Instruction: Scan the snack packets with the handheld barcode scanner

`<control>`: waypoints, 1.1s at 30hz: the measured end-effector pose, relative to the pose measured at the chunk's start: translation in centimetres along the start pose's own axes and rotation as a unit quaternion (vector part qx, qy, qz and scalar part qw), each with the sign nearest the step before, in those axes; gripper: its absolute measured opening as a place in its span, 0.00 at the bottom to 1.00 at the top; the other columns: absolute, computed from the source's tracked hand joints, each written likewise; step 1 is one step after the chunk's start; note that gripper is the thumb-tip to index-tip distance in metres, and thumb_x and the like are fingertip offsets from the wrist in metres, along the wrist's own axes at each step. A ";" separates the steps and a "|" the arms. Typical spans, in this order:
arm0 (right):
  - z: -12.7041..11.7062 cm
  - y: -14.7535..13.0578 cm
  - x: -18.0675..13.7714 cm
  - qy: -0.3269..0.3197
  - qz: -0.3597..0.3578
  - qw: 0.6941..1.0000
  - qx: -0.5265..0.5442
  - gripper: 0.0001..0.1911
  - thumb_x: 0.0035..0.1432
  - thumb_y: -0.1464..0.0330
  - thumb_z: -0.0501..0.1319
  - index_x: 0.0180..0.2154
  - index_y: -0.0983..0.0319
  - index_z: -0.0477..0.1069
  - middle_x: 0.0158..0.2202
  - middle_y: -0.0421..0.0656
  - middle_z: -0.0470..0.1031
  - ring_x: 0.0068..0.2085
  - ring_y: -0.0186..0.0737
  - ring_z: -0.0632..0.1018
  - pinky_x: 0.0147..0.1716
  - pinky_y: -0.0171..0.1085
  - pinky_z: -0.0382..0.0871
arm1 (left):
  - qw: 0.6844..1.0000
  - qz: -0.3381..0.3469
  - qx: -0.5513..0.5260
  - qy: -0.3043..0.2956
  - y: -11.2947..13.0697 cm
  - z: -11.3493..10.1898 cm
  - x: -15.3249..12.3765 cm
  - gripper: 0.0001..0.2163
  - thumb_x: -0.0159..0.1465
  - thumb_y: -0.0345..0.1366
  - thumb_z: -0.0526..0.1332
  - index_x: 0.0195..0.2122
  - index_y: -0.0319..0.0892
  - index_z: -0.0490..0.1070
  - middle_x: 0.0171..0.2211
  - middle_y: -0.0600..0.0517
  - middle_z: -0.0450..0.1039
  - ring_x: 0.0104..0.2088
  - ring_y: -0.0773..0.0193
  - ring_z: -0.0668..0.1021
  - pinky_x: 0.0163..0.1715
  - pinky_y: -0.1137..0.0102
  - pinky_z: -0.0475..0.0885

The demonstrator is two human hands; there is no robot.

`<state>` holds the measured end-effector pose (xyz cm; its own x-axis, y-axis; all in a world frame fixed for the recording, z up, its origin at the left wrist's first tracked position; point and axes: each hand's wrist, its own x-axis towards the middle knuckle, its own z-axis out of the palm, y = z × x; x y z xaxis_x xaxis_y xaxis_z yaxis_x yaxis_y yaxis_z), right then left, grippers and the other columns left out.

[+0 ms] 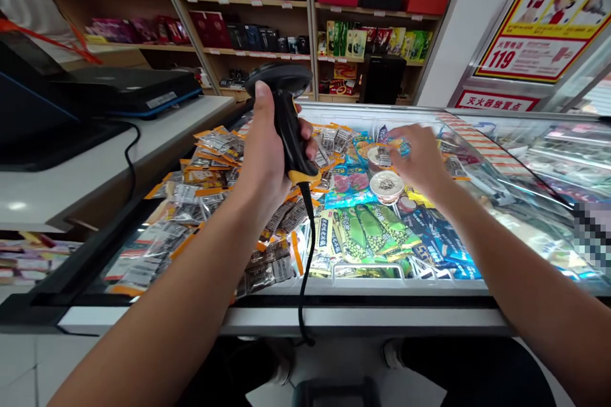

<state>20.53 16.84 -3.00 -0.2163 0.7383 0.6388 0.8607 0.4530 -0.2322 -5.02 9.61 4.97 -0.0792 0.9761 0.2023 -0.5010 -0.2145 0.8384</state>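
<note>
One scanner (292,140) gripped in left hand (264,156); right hand (421,164) spread open beside ice-cream cup (379,156).

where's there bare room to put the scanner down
The white counter is bare between the black terminal and the freezer, left of the scanner in the left hand. The freezer is packed with packets and cups around the right hand.
</note>
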 end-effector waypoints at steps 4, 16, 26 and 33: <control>1.9 -7.9 -2.7 -0.183 -0.150 0.964 0.124 0.22 0.72 0.57 0.54 0.62 0.55 0.68 0.60 0.47 0.73 0.62 0.54 0.70 0.59 0.56 0.68 | 1.000 0.021 -0.017 -0.005 0.2 -0.3 0.2 0.25 0.72 0.60 0.48 0.32 0.43 0.67 0.20 0.55 0.66 0.16 0.71 0.69 0.16 0.74 0.63; 1.9 -6.6 -2.5 -0.204 -0.139 0.969 0.009 0.19 0.73 0.55 0.54 0.51 0.59 0.76 0.47 0.50 0.78 0.51 0.54 0.76 0.49 0.53 0.71 | 1.000 0.017 0.001 -0.002 -0.4 -0.4 0.0 0.23 0.72 0.60 0.50 0.36 0.44 0.67 0.21 0.55 0.67 0.17 0.70 0.70 0.18 0.73 0.64; 5.2 -3.7 -1.9 -0.112 0.003 0.993 0.036 0.38 0.67 0.45 0.55 0.68 0.63 0.60 0.62 0.57 0.68 0.63 0.63 0.67 0.61 0.61 0.62 | 1.000 0.000 0.029 -0.006 -0.8 0.2 -0.3 0.25 0.68 0.63 0.53 0.35 0.44 0.67 0.21 0.55 0.67 0.16 0.70 0.70 0.17 0.72 0.66; 6.1 -2.8 -0.9 -0.144 0.040 0.985 0.090 0.38 0.62 0.50 0.63 0.67 0.63 0.62 0.60 0.57 0.69 0.63 0.64 0.69 0.60 0.60 0.66 | 0.999 -0.014 0.018 -0.026 -1.2 0.2 -0.3 0.23 0.68 0.62 0.55 0.35 0.45 0.67 0.21 0.55 0.69 0.17 0.70 0.71 0.16 0.73 0.64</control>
<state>15.54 17.98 -7.43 -0.2948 0.8744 0.3855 0.7902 0.4499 -0.4161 -4.21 9.54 3.98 -0.0209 0.9789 0.2035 -0.4712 -0.1891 0.8615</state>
